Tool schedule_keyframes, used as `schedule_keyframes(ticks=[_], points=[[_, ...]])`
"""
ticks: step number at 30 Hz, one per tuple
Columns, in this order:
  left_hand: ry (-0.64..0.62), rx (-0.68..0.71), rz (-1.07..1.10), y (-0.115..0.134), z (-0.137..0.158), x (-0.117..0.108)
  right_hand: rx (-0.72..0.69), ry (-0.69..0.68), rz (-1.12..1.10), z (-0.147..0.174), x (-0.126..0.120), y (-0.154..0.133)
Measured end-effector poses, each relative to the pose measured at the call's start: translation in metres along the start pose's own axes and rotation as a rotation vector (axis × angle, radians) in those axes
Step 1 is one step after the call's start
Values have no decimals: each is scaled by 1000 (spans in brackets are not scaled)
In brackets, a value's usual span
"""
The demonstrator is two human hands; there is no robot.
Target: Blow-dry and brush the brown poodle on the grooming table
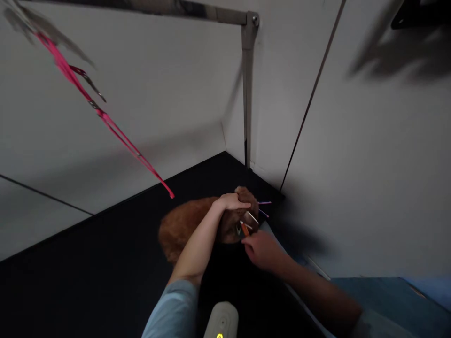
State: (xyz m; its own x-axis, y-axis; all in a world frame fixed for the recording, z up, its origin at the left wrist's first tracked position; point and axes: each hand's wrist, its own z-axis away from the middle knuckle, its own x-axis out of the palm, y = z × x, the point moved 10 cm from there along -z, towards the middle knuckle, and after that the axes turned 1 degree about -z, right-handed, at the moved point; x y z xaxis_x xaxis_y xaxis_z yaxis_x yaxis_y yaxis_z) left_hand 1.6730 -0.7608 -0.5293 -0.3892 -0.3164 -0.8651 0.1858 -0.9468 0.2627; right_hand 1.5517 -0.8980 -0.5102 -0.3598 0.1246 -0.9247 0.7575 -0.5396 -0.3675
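A small animal with reddish-brown fur (pixel 190 218) rests on a black tabletop (pixel 88 281); its kind is not clear. My left hand (pixel 234 202) lies over its head with the fingers curled around it, the fingertips hidden on the far side. In the closed fingers of my right hand (pixel 262 249) is a small orange-handled tool (pixel 244 229), its tip close to the animal's face. Thin white sticks (pixel 252 217) show beside the face. Beyond the head, thin purple sticks (pixel 264 203) poke out to the right.
A metal frame (pixel 247 84) rises at the table's back corner. From its bar hangs a pink strap (pixel 120 134) with metal clips, its loop end above the table. Pale walls (pixel 158 61) close the back and right. A pale rounded device (pixel 221 321) is at the bottom edge.
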Motion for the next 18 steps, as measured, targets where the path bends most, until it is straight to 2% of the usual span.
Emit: schedule_keyframes(ticks=[2, 4, 6, 8, 10, 12, 15, 18], points=[[8, 69, 62, 1, 0, 2, 34, 30, 22, -4, -4, 7], [8, 169, 192, 4, 0, 2, 94, -24, 15, -5, 2, 18], [5, 249, 373, 6, -1, 0, 61, -57, -58, -5, 7, 21], [-5, 296, 531, 7, -2, -3, 12, 2, -139, -6, 2, 23], [-43, 337, 621, 11, -3, -2, 41, 73, -190, -6, -2, 33], [-94, 366, 624, 18, -3, 2, 98, 59, -256, -4, 4, 42], [-179, 424, 531, 30, 6, 13, 67, -10, -456, 3, 18, 37], [-245, 463, 479, 34, 20, 25, 27, 91, -563, 14, 11, 30]])
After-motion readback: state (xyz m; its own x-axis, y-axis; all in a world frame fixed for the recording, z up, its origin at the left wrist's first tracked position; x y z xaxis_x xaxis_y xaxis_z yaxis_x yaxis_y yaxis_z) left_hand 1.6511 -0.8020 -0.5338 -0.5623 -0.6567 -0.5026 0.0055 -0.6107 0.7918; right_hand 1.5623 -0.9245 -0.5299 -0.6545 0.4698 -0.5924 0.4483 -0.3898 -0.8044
